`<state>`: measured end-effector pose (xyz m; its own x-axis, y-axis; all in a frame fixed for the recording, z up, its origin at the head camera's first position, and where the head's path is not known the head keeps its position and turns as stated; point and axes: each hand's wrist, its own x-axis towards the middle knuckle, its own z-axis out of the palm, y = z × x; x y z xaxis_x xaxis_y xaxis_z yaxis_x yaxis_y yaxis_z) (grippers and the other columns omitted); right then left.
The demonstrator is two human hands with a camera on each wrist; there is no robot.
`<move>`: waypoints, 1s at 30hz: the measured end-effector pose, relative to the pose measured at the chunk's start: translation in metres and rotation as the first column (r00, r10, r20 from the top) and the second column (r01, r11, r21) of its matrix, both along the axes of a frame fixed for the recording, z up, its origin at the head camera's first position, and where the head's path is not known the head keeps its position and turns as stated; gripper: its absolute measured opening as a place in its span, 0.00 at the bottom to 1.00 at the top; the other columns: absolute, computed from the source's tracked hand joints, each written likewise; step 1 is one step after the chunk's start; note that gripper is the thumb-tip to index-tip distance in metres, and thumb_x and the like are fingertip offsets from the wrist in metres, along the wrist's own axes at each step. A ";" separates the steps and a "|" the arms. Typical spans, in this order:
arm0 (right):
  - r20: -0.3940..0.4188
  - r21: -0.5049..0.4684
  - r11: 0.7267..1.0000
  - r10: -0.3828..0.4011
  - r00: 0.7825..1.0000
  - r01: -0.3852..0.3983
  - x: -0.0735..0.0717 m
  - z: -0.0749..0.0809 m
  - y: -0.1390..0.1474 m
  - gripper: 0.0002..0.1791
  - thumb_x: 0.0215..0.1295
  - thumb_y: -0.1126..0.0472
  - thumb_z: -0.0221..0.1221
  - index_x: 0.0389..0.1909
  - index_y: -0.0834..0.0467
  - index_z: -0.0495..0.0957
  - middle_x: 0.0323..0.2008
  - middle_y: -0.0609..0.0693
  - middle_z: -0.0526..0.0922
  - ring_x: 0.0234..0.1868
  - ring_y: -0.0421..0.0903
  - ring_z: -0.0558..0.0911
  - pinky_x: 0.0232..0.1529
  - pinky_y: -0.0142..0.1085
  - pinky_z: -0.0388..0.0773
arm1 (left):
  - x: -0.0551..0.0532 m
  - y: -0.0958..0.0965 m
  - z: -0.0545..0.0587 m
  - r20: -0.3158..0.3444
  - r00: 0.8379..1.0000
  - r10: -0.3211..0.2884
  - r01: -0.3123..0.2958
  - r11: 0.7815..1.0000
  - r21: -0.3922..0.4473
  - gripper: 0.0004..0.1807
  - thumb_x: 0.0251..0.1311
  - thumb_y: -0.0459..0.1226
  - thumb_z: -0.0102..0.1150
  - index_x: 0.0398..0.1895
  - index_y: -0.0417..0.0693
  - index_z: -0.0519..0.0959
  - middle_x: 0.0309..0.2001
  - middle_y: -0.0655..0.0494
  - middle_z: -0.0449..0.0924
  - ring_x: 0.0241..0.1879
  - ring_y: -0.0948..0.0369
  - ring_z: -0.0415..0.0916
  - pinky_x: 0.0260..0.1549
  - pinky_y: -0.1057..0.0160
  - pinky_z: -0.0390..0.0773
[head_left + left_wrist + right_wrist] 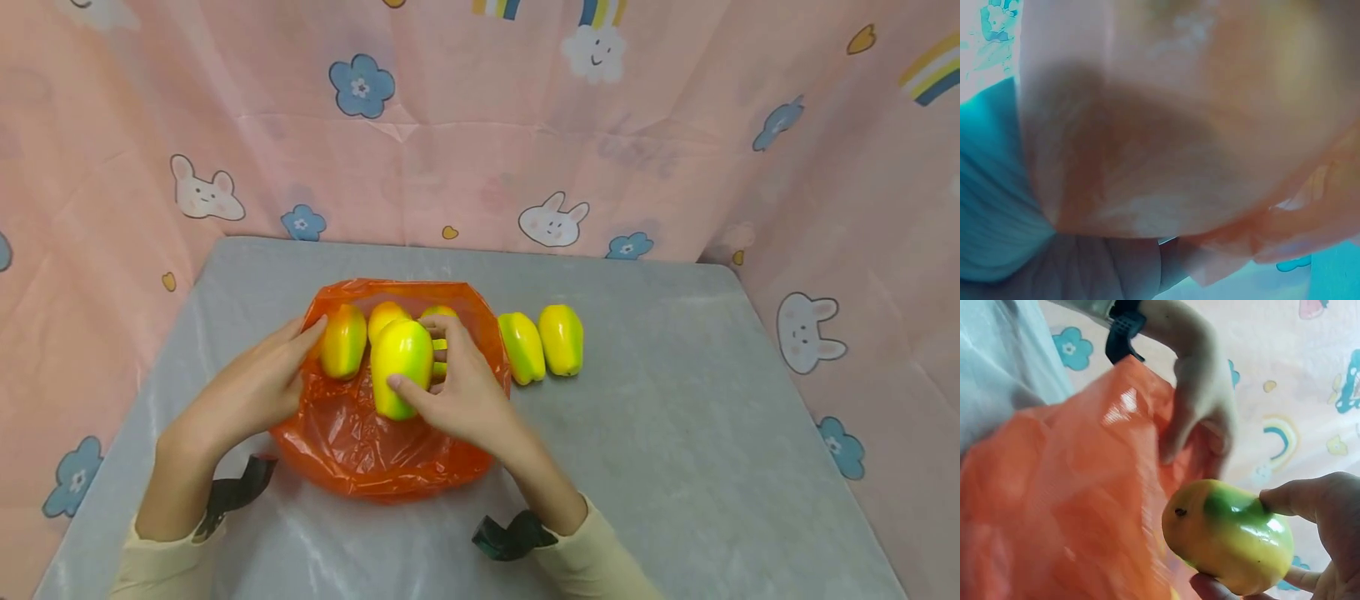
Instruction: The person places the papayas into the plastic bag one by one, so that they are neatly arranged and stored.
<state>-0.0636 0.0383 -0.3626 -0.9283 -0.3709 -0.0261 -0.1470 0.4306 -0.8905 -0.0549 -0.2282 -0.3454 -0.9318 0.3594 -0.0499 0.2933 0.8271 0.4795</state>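
Note:
An orange-red plastic bag (360, 467) stands with its mouth spread wide on the table. My left hand (258, 387) grips the bag's left rim; the right wrist view shows the fingers of that left hand (1200, 419) over the edge. Above the opening, my right hand (468, 387) holds a glossy yellow-green mango (401, 367) between thumb and fingers. This held mango (1229, 537) appears large in the right wrist view. Inside the bag lies another mango (344, 342), with several more partly hidden behind the held one. Blurred bag film (1147, 156) fills most of the left wrist view.
Two more mangoes, one leaning (522, 347) and one upright-looking (561, 340), lie side by side on the grey table (675, 433), just right of the bag. A pink patterned curtain (450, 150) borders the table at the back and sides.

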 end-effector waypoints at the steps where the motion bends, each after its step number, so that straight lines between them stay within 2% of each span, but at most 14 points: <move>1: -0.002 0.001 1.000 0.006 1.000 -0.006 0.001 -0.002 -0.003 0.41 0.66 0.52 0.71 0.74 0.50 0.60 0.68 0.53 0.70 0.61 0.52 0.83 0.49 0.40 0.90 | 0.000 0.000 0.000 -0.003 1.000 -0.002 0.002 1.000 0.001 0.42 0.60 0.20 0.52 0.82 0.35 0.58 0.80 0.34 0.62 0.75 0.36 0.67 0.70 0.33 0.72; 7: -0.015 0.018 0.999 0.036 0.999 -0.036 0.010 -0.015 -0.023 0.42 0.66 0.49 0.70 0.75 0.53 0.61 0.67 0.53 0.71 0.59 0.50 0.81 0.51 0.42 0.90 | 0.001 0.000 0.000 -0.010 1.000 -0.009 0.009 1.000 -0.003 0.41 0.61 0.21 0.52 0.81 0.33 0.59 0.80 0.33 0.62 0.75 0.36 0.67 0.69 0.33 0.73; 14: -0.019 0.093 0.992 0.085 0.996 -0.082 0.021 -0.030 -0.047 0.40 0.66 0.47 0.70 0.73 0.53 0.63 0.65 0.50 0.74 0.58 0.44 0.77 0.58 0.32 0.81 | 0.002 -0.004 0.000 -0.021 1.000 -0.003 0.003 1.000 -0.029 0.41 0.58 0.20 0.50 0.80 0.30 0.60 0.78 0.30 0.63 0.71 0.35 0.70 0.66 0.34 0.77; 23: -0.005 0.153 0.984 0.091 0.996 -0.089 0.024 -0.045 -0.059 0.41 0.65 0.44 0.69 0.74 0.54 0.65 0.65 0.51 0.77 0.59 0.45 0.78 0.57 0.34 0.82 | 0.002 -0.001 -0.001 -0.004 1.000 -0.005 0.005 1.000 -0.008 0.41 0.60 0.21 0.56 0.80 0.32 0.61 0.79 0.33 0.63 0.73 0.36 0.70 0.67 0.34 0.75; 30: -0.011 0.192 0.977 0.095 0.995 -0.091 0.024 -0.053 -0.066 0.41 0.66 0.44 0.69 0.74 0.52 0.65 0.68 0.51 0.75 0.61 0.45 0.79 0.62 0.39 0.82 | 0.002 -0.001 -0.002 -0.035 0.999 -0.011 0.011 1.000 0.012 0.40 0.62 0.21 0.57 0.80 0.32 0.62 0.79 0.33 0.64 0.73 0.35 0.69 0.68 0.33 0.74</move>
<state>-0.0395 -0.0272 -0.4152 -0.8911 -0.4455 -0.0866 -0.2111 0.5758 -0.7899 -0.0527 -0.2295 -0.3470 -0.9290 0.3698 -0.0132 0.3188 0.8180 0.4788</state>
